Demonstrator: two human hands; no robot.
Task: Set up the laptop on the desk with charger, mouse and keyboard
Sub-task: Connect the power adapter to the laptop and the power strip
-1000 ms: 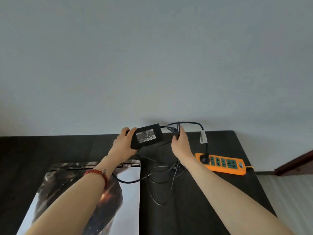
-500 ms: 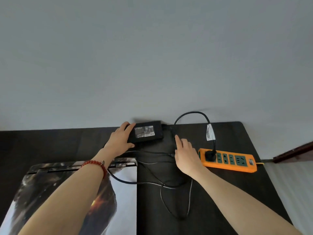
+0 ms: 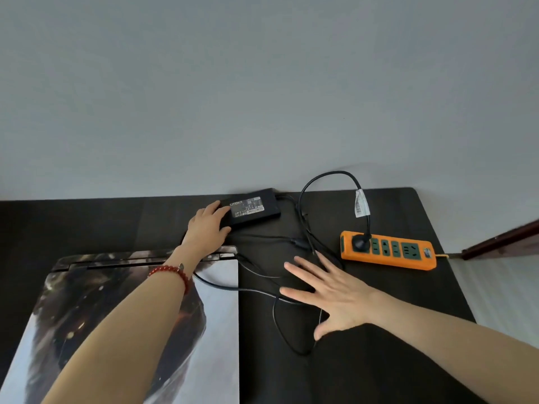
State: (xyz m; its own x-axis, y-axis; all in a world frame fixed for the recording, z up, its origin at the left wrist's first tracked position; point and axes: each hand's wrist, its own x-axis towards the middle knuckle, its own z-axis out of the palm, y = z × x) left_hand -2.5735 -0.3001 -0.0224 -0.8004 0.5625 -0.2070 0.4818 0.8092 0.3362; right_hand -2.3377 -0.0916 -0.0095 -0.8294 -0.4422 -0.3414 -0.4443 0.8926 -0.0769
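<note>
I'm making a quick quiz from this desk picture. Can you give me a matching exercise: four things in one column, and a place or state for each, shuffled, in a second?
1. charger brick
2. power strip
3. laptop
4. right hand

A. closed, at the desk's left
B. fingers spread, over loose cables
C. orange, one plug in it
D. by the wall, touched by the left hand

Pairs: 1-D, 2-C, 3-A, 4-B

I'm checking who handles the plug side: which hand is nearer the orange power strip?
Right. The right hand hovers spread over the cables just left of the orange power strip; the left hand is farther left, touching the charger brick.
</note>
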